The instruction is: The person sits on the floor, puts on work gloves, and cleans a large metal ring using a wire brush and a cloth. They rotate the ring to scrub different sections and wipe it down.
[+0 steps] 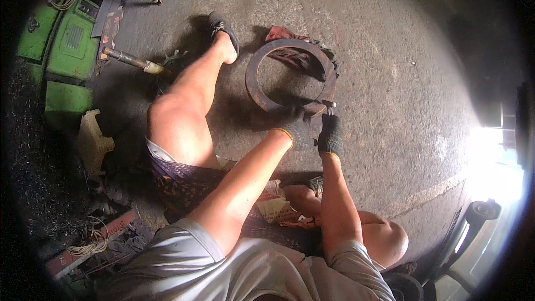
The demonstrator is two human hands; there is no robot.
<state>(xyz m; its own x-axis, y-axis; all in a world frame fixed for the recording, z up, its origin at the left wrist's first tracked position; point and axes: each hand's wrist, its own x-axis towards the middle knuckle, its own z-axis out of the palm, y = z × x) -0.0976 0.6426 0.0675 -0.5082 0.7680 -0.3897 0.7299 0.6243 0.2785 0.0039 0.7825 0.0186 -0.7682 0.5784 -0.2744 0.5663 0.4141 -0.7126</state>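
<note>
Mid-frame, the right hand (331, 135) gripped a hammer-like tool (329, 103); the left hand (298, 126), grip indiscernible, perhaps steadied the ring (252, 76).

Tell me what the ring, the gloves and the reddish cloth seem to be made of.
Ring: probably steel or iron; matte brown, mottled surface like rust.
Gloves: likely knitted fabric; dark, dull, with yellow edging at the cuffs. Any coating can't be told.
Reddish cloth: woven or knit textile, fibre unclear; matte, crumpled in soft folds.
</note>
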